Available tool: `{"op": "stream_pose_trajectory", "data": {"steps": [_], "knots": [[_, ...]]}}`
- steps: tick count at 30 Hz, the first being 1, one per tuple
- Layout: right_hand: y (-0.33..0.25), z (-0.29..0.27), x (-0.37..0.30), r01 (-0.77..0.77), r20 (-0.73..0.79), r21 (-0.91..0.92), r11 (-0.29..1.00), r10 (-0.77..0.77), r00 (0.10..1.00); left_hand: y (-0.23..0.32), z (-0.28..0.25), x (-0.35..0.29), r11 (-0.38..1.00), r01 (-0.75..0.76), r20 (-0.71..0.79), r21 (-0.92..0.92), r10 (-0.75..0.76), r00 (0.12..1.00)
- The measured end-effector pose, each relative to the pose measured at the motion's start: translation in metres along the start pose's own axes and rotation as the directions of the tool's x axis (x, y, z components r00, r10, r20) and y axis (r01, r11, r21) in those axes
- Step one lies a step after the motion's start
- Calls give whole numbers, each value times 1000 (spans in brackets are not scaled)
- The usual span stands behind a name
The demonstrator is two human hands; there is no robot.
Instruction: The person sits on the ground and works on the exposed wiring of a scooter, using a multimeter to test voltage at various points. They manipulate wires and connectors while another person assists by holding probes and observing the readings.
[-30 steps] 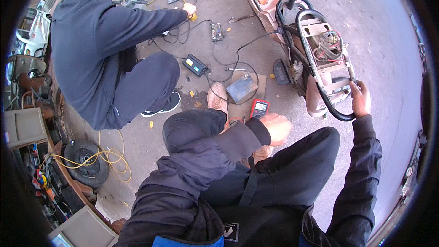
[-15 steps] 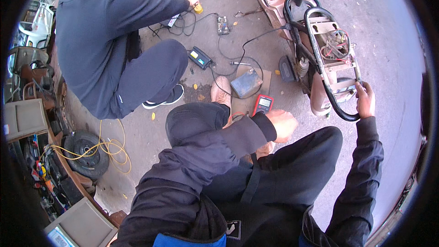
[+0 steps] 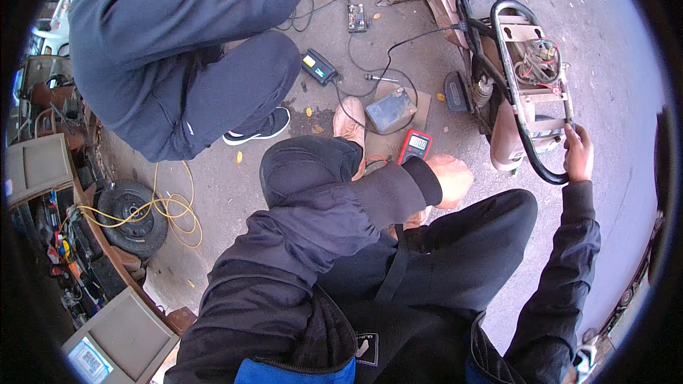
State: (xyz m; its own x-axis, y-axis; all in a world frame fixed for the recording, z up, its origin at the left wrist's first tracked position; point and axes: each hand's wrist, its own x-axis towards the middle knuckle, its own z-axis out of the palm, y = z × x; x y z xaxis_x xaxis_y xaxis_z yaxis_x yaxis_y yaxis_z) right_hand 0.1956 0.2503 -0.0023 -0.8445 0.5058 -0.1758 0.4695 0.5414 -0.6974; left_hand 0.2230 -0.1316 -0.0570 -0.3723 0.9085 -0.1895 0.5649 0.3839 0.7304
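Observation:
My left hand (image 3: 449, 179) hangs over my bent legs, just right of a red multimeter (image 3: 413, 146) with a lit display. Its back faces up and its fingers are hidden beneath. Red leads show left of the meter. My right hand (image 3: 578, 153) is closed on the black tubular rear rack (image 3: 528, 144) of a pink scooter (image 3: 504, 139). Loose wires (image 3: 538, 64) are exposed inside the scooter's frame. Beyond the meter, a grey box-shaped battery (image 3: 390, 110) lies on flat cardboard (image 3: 422, 108).
A co-worker in dark clothes (image 3: 185, 35) crouches at the left. A black charger (image 3: 318, 66) and a small device with exposed parts (image 3: 356, 18) lie among cables. A screwdriver (image 3: 382, 78) lies near the battery. A wheel (image 3: 132, 218) with yellow cord is at the left.
The co-worker's hand has left the yellow tool and moved up and right; another hand now shows. My view has shifted slightly. My hands keep their places.

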Motion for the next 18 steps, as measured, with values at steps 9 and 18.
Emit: {"op": "stream_pose_trajectory", "data": {"steps": [9, 18], "knots": [[-1, 0, 1, 13, -3, -11, 1000, -13, 1000, 1, -1, -1, 1000, -1, -17, -10, 1, 1000], [-4, -1, -2, 15, 9, -16, 1000, -15, 1000, 0, 0, 0, 1000, -8, -13, -4, 8, 1000]]}}
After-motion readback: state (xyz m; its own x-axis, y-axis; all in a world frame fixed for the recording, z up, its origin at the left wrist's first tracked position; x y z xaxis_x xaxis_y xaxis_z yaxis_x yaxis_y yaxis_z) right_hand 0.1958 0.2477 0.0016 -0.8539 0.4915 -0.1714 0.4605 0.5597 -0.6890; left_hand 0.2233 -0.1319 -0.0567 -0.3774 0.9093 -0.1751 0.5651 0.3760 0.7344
